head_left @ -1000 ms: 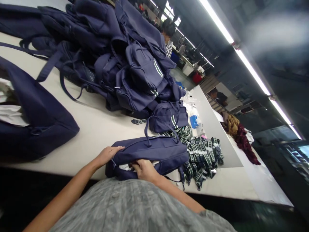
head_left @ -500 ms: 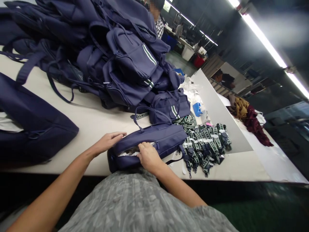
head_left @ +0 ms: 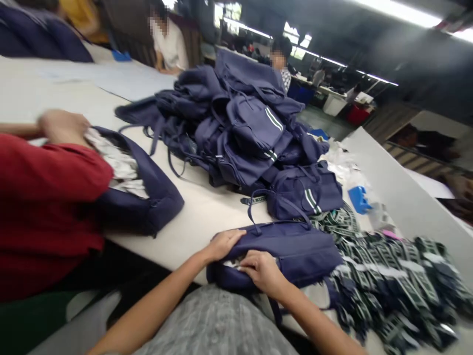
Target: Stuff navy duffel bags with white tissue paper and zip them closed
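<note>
- Head view: long cream-topped table [head_left: 205, 209], carrying all the items listed below.
- Large pile of navy fabric bags [head_left: 240, 123], some with white-and-green stripes, heaped beyond the work spot; presumably set back to leave the near edge workable.
- Large navy fabric bag with a gaping mouth [head_left: 164, 195], at left before a co-worker in a red sleeve [head_left: 70, 170]. Contents: crumpled white filling, probably paper [head_left: 118, 162]. The co-worker's blurred hand [head_left: 62, 123] is at the opening.
- Broad heap of dark green webbing straps with pale lettering [head_left: 388, 268], right of the work spot; probably kept within easy reach.
- Long navy fabric duffel bag [head_left: 306, 249], lying at the near table edge against the wearer's front, slit opening facing up; the body likely helps stop it sliding. One loop handle rises over its far side.
- Left hand [head_left: 228, 243]: laid on the opening's far edge, fingers extended and together, apparently steadying it. Thumb hidden; cannot tell whether it grips.
- Right hand [head_left: 263, 269]: thumb and fingers drawn narrow at the opening. Cannot tell whether they pinch fabric, filling or nothing.
- Small patch of white filling [head_left: 232, 264]: visible inside the slit between the hands; depth and quantity not determinable.
</note>
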The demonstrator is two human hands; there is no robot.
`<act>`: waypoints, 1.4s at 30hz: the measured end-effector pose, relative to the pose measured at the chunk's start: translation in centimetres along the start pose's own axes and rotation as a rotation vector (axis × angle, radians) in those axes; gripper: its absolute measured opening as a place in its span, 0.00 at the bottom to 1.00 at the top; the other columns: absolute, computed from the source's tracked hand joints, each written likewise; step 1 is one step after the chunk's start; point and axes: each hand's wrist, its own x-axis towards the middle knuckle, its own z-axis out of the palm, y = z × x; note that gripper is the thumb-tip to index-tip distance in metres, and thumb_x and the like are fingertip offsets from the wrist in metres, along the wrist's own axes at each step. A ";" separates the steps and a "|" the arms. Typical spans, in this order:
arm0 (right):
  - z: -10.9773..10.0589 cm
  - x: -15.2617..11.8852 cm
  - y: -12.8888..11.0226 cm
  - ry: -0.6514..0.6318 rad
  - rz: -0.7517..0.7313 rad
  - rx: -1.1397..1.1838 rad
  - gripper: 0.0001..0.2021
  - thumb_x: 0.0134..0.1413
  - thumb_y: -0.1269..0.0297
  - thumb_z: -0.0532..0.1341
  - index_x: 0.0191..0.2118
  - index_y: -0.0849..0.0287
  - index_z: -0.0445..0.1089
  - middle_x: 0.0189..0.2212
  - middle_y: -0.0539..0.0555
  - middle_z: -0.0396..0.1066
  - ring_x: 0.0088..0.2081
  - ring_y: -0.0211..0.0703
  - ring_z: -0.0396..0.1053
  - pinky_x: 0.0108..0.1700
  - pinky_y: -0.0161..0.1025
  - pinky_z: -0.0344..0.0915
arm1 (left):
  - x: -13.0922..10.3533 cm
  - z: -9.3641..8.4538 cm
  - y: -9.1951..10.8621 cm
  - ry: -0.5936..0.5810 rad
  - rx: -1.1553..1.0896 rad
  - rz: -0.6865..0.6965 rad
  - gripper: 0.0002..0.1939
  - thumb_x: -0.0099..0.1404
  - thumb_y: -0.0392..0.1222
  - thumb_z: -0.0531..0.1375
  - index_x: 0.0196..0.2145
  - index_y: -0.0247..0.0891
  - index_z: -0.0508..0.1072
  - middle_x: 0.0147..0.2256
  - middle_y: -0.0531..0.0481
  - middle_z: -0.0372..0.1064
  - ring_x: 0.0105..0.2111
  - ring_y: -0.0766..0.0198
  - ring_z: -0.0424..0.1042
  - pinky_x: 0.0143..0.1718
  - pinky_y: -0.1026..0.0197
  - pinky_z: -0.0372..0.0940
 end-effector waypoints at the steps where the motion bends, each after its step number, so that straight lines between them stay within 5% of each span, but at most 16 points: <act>1: 0.3 0.2 0.0 0.000 -0.001 -0.022 0.11 0.60 0.71 0.58 0.37 0.57 0.80 0.33 0.55 0.77 0.37 0.42 0.73 0.41 0.34 0.64 | -0.2 0.2 0.0 0.022 0.022 0.003 0.29 0.70 0.56 0.46 0.54 0.35 0.76 0.56 0.45 0.70 0.59 0.57 0.66 0.65 0.57 0.54; 9: 1.8 1.1 -3.2 -0.227 -0.089 0.043 0.15 0.61 0.72 0.53 0.31 0.57 0.76 0.24 0.50 0.73 0.25 0.39 0.66 0.29 0.33 0.57 | -1.1 0.7 0.9 0.176 0.086 -0.052 0.24 0.68 0.55 0.50 0.47 0.42 0.80 0.51 0.47 0.75 0.55 0.54 0.71 0.61 0.55 0.60; 13: 1.4 -0.3 -4.3 -0.123 -0.096 -0.196 0.14 0.52 0.76 0.58 0.43 0.60 0.75 0.36 0.55 0.76 0.38 0.44 0.71 0.38 0.36 0.61 | -1.7 0.0 1.0 0.044 0.000 -0.074 0.31 0.66 0.60 0.48 0.50 0.37 0.78 0.53 0.46 0.73 0.57 0.50 0.68 0.64 0.52 0.56; 15: 0.4 -0.7 -3.7 -0.064 -0.040 -0.338 0.11 0.51 0.74 0.60 0.40 0.61 0.75 0.39 0.57 0.76 0.42 0.47 0.70 0.42 0.39 0.61 | -1.2 -0.6 0.4 0.026 0.018 -0.104 0.33 0.63 0.65 0.50 0.50 0.38 0.78 0.54 0.49 0.72 0.59 0.50 0.67 0.66 0.51 0.52; 18: -1.3 -1.4 -1.9 -0.032 0.070 -0.481 0.05 0.56 0.70 0.61 0.36 0.61 0.75 0.37 0.56 0.77 0.40 0.46 0.71 0.42 0.41 0.62 | 0.4 -1.7 -0.5 0.009 0.074 -0.139 0.35 0.61 0.68 0.51 0.48 0.39 0.79 0.55 0.50 0.71 0.59 0.49 0.66 0.67 0.50 0.50; 21: -1.6 -1.7 -1.0 0.062 0.017 -0.555 0.14 0.65 0.57 0.57 0.39 0.63 0.74 0.39 0.56 0.76 0.39 0.45 0.71 0.43 0.42 0.62 | 1.9 -2.1 -0.7 0.014 0.198 -0.160 0.35 0.58 0.72 0.49 0.42 0.44 0.81 0.50 0.53 0.75 0.58 0.46 0.68 0.65 0.46 0.54; 25: 0.0 -0.5 -0.5 0.103 -0.010 -0.578 0.25 0.67 0.47 0.52 0.33 0.61 0.75 0.35 0.55 0.77 0.39 0.46 0.72 0.46 0.43 0.61 | 3.2 -0.6 -0.3 0.032 0.405 -0.053 0.33 0.59 0.72 0.46 0.41 0.48 0.79 0.48 0.54 0.77 0.54 0.43 0.71 0.60 0.39 0.61; 29: 1.3 -0.4 0.1 -0.037 0.045 -0.390 0.22 0.64 0.47 0.56 0.27 0.55 0.76 0.30 0.50 0.78 0.38 0.43 0.75 0.46 0.42 0.62 | 3.6 1.6 0.0 -0.019 0.518 0.045 0.38 0.64 0.66 0.42 0.52 0.34 0.74 0.56 0.39 0.69 0.59 0.42 0.66 0.63 0.39 0.57; 32: 1.3 -2.4 -0.3 0.125 0.053 -0.341 0.16 0.64 0.52 0.58 0.34 0.55 0.78 0.32 0.50 0.78 0.39 0.41 0.75 0.48 0.40 0.63 | 3.3 1.9 0.7 -0.062 0.470 -0.008 0.41 0.64 0.66 0.42 0.55 0.29 0.72 0.58 0.37 0.67 0.61 0.45 0.63 0.66 0.45 0.53; 35: -0.2 -5.1 -0.7 0.395 0.064 -0.243 0.13 0.68 0.60 0.55 0.45 0.56 0.76 0.43 0.52 0.77 0.47 0.39 0.71 0.52 0.35 0.62 | 2.4 0.8 1.5 -0.058 0.307 -0.044 0.38 0.63 0.67 0.47 0.55 0.36 0.73 0.58 0.44 0.69 0.61 0.50 0.64 0.66 0.51 0.53; 38: -2.2 -6.7 0.1 0.672 0.202 -0.108 0.11 0.66 0.63 0.56 0.44 0.57 0.76 0.44 0.53 0.75 0.48 0.40 0.69 0.54 0.34 0.62 | 0.7 -0.6 1.8 -0.033 0.186 -0.009 0.31 0.62 0.65 0.55 0.51 0.40 0.76 0.56 0.47 0.71 0.59 0.51 0.66 0.66 0.52 0.54; 42: -2.9 -7.0 1.9 0.713 0.375 -0.027 0.07 0.60 0.65 0.62 0.43 0.59 0.75 0.38 0.54 0.74 0.40 0.41 0.71 0.48 0.36 0.65 | -2.0 -1.7 1.5 0.044 0.249 0.172 0.28 0.60 0.60 0.62 0.53 0.41 0.73 0.55 0.45 0.70 0.55 0.52 0.69 0.63 0.51 0.59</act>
